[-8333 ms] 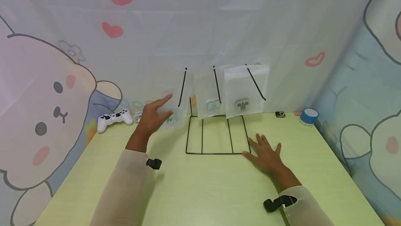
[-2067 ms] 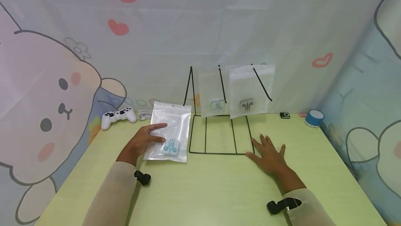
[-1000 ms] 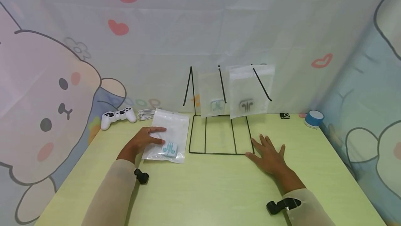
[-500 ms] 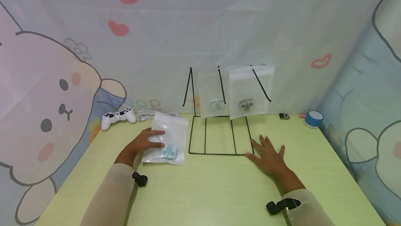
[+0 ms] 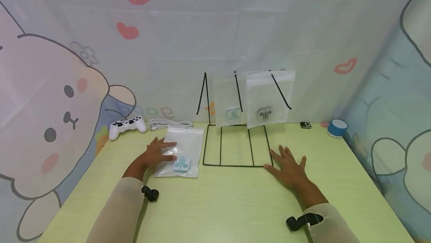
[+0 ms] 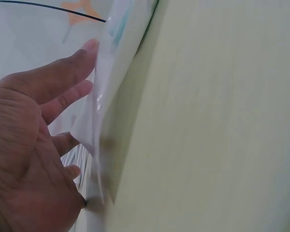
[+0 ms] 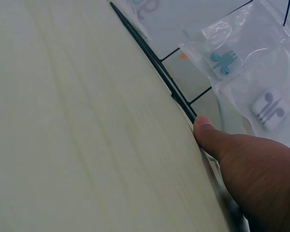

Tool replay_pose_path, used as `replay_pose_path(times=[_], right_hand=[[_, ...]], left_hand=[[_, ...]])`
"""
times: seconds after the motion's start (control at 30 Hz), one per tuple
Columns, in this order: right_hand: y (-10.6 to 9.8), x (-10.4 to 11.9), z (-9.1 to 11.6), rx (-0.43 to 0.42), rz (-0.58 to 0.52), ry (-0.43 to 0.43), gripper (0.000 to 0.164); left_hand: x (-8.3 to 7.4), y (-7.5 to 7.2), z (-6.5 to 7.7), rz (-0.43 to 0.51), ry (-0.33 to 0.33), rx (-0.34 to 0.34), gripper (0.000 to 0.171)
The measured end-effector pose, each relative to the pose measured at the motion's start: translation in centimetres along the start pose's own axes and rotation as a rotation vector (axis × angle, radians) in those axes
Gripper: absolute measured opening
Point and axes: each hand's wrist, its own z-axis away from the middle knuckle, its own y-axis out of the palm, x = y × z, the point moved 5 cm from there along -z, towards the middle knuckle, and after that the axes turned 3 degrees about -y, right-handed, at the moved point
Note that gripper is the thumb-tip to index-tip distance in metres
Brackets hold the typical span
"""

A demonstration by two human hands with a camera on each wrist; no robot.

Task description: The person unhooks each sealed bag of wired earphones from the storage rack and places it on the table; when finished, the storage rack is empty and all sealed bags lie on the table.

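A clear-fronted zip bag (image 5: 188,143) with white-and-teal earphones (image 5: 182,164) in a small case lies on the table, left of the black wire rack (image 5: 235,166). My left hand (image 5: 153,155) rests at the bag's left side, thumb and index finger extended over it. Seen from the left wrist, the fingertips (image 6: 90,47) touch the bag's face. My right hand (image 5: 287,166) lies spread at the rack's front right corner, its thumb against the base wire in the right wrist view. Two more bags hang on the rack, one with teal earphones (image 5: 234,114), one with dark earphones (image 5: 264,114).
The rack's left hook (image 5: 201,95) carries nothing. Along the back of the table are a white game controller (image 5: 127,126), a coiled white cable (image 5: 168,123), a small black music player (image 5: 305,125) and a blue-and-white round speaker (image 5: 337,128). A printed cloth hangs behind.
Eight seconds ago the bag hung on the left hook; it is now down on the table. Lately its top has come lower and toward me, uncovering the cable. My right hand stays put.
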Motion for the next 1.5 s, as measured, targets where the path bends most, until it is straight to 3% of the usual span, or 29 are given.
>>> replay_pose_path(times=[0.43, 0.73, 1.0, 1.17, 1.5], right_hand=[[0.0, 0.0, -0.1, 0.001, 0.0, 0.005, 0.083], [0.1, -0.1, 0.0, 0.014, 0.003, 0.015, 0.084], [-0.1, 0.3, 0.2, 0.013, 0.009, 0.017, 0.082], [-0.2, 0.3, 0.1, 0.008, 0.005, 0.004, 0.082], [0.1, -0.3, -0.1, 0.011, -0.005, 0.003, 0.083]], left_hand=[[0.0, 0.1, 0.1, 0.03, 0.02, -0.026, 0.084], [-3.0, 0.1, -0.5, 0.072, 0.118, -0.103, 0.075], [-5.2, 0.8, -1.1, 0.087, 0.167, -0.091, 0.075], [-6.8, 1.0, -1.6, 0.089, 0.161, -0.065, 0.077], [-10.6, 1.1, -3.7, 0.165, 0.232, -0.04, 0.074]])
